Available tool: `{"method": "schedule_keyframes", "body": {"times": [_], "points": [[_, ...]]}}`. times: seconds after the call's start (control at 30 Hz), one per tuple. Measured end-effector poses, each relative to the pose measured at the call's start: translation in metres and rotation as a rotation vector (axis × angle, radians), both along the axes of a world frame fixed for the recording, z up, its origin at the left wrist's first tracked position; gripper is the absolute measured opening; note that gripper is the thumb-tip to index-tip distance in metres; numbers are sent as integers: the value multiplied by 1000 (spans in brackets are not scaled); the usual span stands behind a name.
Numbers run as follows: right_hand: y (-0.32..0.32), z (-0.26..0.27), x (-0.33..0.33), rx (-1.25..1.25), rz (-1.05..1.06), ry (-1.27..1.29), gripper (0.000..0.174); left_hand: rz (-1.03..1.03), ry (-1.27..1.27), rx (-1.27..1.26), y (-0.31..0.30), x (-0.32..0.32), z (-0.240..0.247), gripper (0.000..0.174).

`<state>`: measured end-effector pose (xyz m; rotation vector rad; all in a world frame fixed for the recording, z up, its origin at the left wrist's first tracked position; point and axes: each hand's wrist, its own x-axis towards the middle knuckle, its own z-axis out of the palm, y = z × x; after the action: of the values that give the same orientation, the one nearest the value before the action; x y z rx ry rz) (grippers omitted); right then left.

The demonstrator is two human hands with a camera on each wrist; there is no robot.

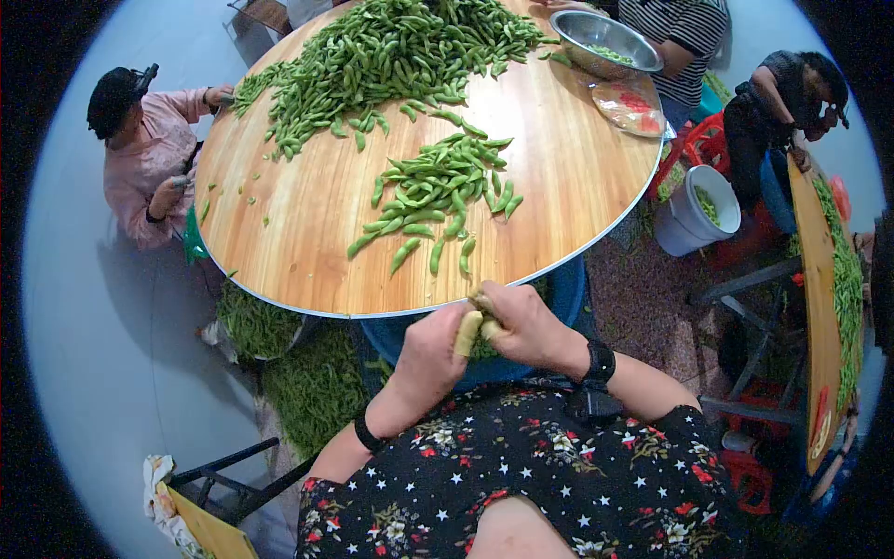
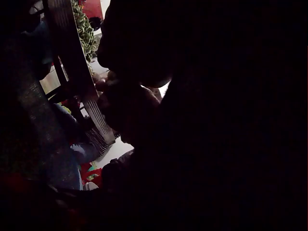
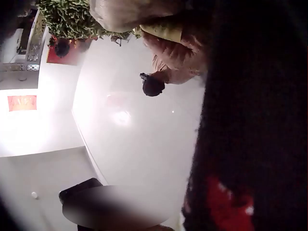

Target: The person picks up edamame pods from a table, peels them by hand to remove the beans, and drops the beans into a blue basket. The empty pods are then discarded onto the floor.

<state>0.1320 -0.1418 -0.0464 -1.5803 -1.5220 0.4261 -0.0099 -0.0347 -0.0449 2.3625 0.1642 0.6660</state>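
Both hands meet at the near edge of the round wooden table (image 1: 279, 252), over a blue tub (image 1: 575, 289). My left hand (image 1: 430, 347) is curled, its thumb wrapped in a pale yellow cover (image 1: 468, 333). Against it, the right hand (image 1: 529, 326) pinches with thumb and fingertips. A soybean pod (image 1: 477, 300) shows slightly between the fingers, mostly hidden by them. Just beyond the hands lies a small heap of green soybean pods (image 1: 428, 186), a few strays towards the edge. The left wrist view is almost black; the right wrist view shows part of the right hand (image 3: 120, 14).
A large pod pile (image 1: 391, 70) covers the table's far side. At the far right stand a steel bowl (image 1: 605, 45) and a plastic bag (image 1: 629, 107). A white bucket (image 1: 694, 219) is on the floor. Other people sit around, one in pink (image 1: 149, 154) at left.
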Motion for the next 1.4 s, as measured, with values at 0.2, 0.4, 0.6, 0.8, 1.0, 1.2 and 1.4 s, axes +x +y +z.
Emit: {"method": "schedule_keyframes", "body": {"times": [0.2, 0.4, 0.6, 0.8, 1.0, 1.2, 1.4], "points": [[-3, 13, -3, -268, -93, 820, 10, 152, -67, -580, -2, 4, 6, 30], [-6, 11, -8, -206, -23, 654, 8, 156, -125, -546, -6, 0, 4, 20], [-10, 16, -2, 38, -31, 79, 12, 273, 120, -536, -5, -8, 12, 12], [-9, 8, -5, 74, -88, -32, 24, 273, 10, -170, -5, -11, 11, 13], [-12, 12, -5, 73, -75, -59, 26, 102, -22, -97, -5, -9, 20, 18], [-11, 26, 4, -376, 82, 1010, 20, -38, 57, -278, 2, -17, 20, 19], [-9, 20, 4, -397, 21, 1015, 13, 126, 128, -272, -3, -27, 26, 32]]}}
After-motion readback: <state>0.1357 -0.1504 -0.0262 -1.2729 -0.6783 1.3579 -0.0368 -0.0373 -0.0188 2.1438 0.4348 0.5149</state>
